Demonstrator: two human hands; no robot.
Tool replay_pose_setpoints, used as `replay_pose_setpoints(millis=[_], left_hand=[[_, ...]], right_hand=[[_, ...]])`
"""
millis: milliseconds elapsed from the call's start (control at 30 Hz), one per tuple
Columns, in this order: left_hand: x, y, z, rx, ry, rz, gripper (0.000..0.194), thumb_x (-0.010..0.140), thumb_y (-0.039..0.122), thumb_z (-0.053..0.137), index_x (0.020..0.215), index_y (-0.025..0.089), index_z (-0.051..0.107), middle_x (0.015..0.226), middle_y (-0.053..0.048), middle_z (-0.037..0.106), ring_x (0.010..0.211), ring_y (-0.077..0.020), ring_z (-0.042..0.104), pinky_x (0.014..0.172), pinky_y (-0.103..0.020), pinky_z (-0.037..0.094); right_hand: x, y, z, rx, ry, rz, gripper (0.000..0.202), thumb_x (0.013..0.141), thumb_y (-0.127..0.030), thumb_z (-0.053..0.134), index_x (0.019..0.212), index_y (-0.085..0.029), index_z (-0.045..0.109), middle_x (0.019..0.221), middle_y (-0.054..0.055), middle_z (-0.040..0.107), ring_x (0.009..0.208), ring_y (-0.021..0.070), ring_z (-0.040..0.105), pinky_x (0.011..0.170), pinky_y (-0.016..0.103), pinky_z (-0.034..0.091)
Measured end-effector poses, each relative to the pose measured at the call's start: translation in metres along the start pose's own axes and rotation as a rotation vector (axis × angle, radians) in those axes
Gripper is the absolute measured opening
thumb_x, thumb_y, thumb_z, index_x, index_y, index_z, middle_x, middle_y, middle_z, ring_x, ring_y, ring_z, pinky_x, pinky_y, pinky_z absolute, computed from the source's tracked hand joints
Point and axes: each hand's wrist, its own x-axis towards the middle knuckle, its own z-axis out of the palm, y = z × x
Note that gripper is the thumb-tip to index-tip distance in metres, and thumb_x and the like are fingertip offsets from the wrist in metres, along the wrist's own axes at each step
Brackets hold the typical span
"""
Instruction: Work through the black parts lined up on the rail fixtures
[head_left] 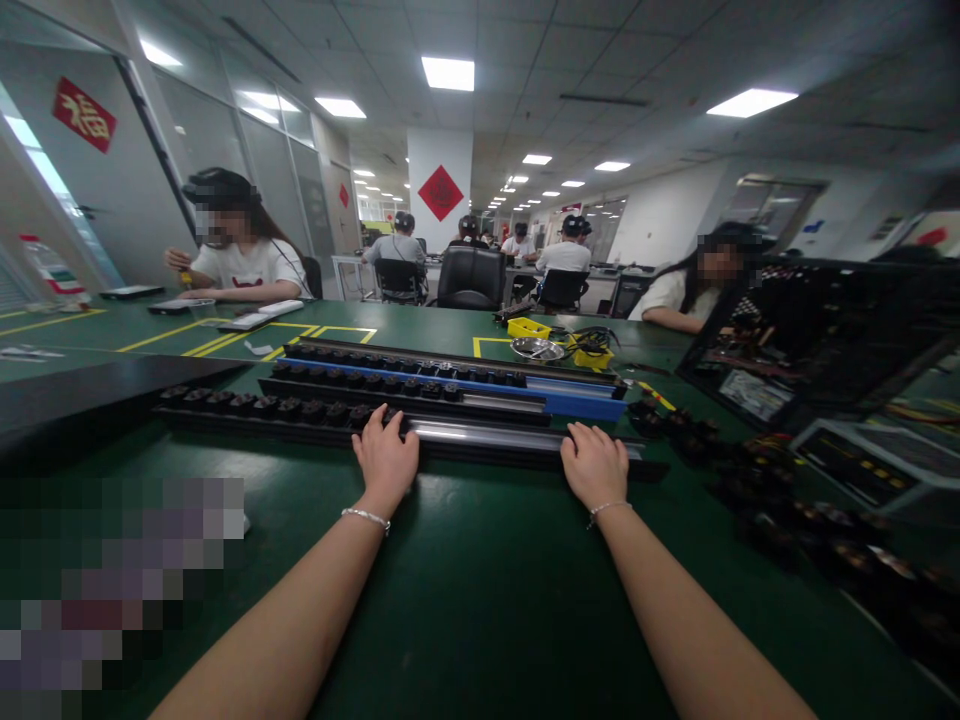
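Observation:
A long black rail [480, 434] lies crosswise on the green table, with several dark round parts [289, 408] in its left half and a bare shiny channel in its right half. My left hand [386, 455] rests on the rail's middle, fingers bent over it beside the last dark parts. Near the rail's right end, my right hand [596, 462] lies over the edge, fingers also bent. Whether the fingertips grip the rail is hard to tell. Behind it are a shorter black rail [502, 404] and a blue rail [577, 398], both partly filled with dark parts.
Loose dark parts [825, 530] cover the table [480, 620] at the right, near a metal box [862, 460] and an open black case [757, 390]. Beyond the rails are a metal dish [537, 349] and a yellow tray [528, 328]. People sit across the table.

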Motion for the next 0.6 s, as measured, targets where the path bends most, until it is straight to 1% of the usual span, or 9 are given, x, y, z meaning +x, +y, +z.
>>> replay_pose_setpoints(millis=[300,600], left_hand=[[0.0006,-0.0011,0.0004,0.004,0.013,0.020,0.043,0.079,0.024,0.041,0.118,0.017,0.058,0.138,-0.011,0.041,0.127,-0.0267,0.037,0.108,-0.055,0.020],[0.0009,-0.0023,0.0028,0.024,0.027,0.040,0.044,0.078,0.028,0.044,0.117,0.016,0.059,0.138,-0.012,0.041,0.127,-0.0279,0.037,0.107,-0.055,0.022]], right_hand=[[0.0006,-0.0014,-0.0012,-0.006,-0.017,0.009,0.043,0.088,-0.032,0.030,0.121,-0.021,0.056,0.131,0.002,0.052,0.123,0.0216,0.039,0.105,0.047,0.019],[0.0003,-0.0010,-0.0009,-0.011,-0.019,0.008,0.044,0.087,-0.032,0.030,0.122,-0.021,0.055,0.131,0.003,0.052,0.124,0.0211,0.038,0.106,0.046,0.018]])
